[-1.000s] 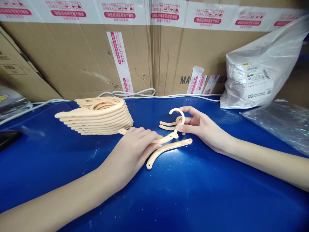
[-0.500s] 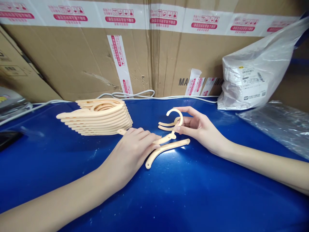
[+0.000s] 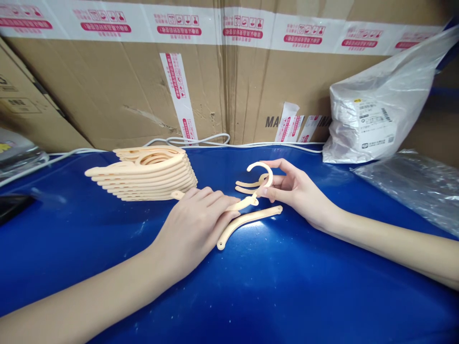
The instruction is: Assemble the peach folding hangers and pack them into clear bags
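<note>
Hands both low over the blue counter (image 3: pixel 251 296), nearly meeting at mid-view. Left hand (image 3: pixel 199 217) reaches in from lower left, palm down, fingers close together and pointing right; thumb on the near side, fingers over the top, gripping a curved strip (image 3: pixel 241 205) of pale cream plastic. Strip's middle is covered by the hand; one holed end pokes out past the knuckles on the left, the other shows to the right of the fingertips. Right hand (image 3: pixel 297 191) comes from the right edge, forearm slanting down to the right, wrist slightly bent; thumb and forefinger pinch a cream hook (image 3: pixel 269 173) by its shank, the curl upright and its mouth facing left. Foot of the hook meets the strip's right end; whether the two are fastened cannot be told. Just nearer the viewer, a loose holed strip (image 3: pixel 247 220) lies aslant on the counter, close beside the left thumb. Beyond the hook, two slim prongs (image 3: pixel 247 185) point left, their right ends partly hidden by hook and fingers. Neat stack of cream hangers (image 3: pixel 143 177) stands left, near the held strip's outer end. Behind: large taped cartons (image 3: pixel 118 91) wall off the back, a white cable (image 3: pixel 208 139) looping along their base. Right rear, a pale plastic bag (image 3: pixel 376 119) with a label; clear film (image 3: pixel 416 179) spread before it.
</note>
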Motion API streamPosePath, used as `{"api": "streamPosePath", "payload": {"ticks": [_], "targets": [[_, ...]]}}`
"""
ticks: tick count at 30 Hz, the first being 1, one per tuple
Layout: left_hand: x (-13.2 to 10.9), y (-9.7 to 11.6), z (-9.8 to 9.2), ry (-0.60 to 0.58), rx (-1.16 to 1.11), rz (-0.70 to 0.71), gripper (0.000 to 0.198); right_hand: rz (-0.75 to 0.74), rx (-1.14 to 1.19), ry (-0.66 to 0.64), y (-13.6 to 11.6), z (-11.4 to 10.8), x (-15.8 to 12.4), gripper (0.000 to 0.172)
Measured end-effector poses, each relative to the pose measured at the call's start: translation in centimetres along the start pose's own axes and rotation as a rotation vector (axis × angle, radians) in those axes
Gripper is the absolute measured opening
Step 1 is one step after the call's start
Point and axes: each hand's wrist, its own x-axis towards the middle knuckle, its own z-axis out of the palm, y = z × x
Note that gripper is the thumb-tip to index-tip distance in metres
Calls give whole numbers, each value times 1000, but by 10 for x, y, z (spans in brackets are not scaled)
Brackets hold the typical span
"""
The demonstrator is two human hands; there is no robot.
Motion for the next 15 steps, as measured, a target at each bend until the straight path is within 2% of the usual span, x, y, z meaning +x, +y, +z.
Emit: {"api": "streamPosePath", "payload": {"ticks": [4, 7, 10, 11, 15], "targets": [[0, 5, 1, 46, 139, 79, 23, -10, 4, -55, 3, 2, -1, 45], [1, 8, 0, 75, 148, 80, 23, -62, 9, -65, 6, 3, -2, 63], [0, 9, -3, 87, 77, 31, 23, -149, -133, -54, 7, 1, -4, 77], [-1, 10, -5, 82, 39, -1, 23, -190, -230, -58, 7, 0, -4, 73], [-5, 13, -13, 27, -183, -152, 25, -442, -715, -146, 3, -3, -8, 29]]}}
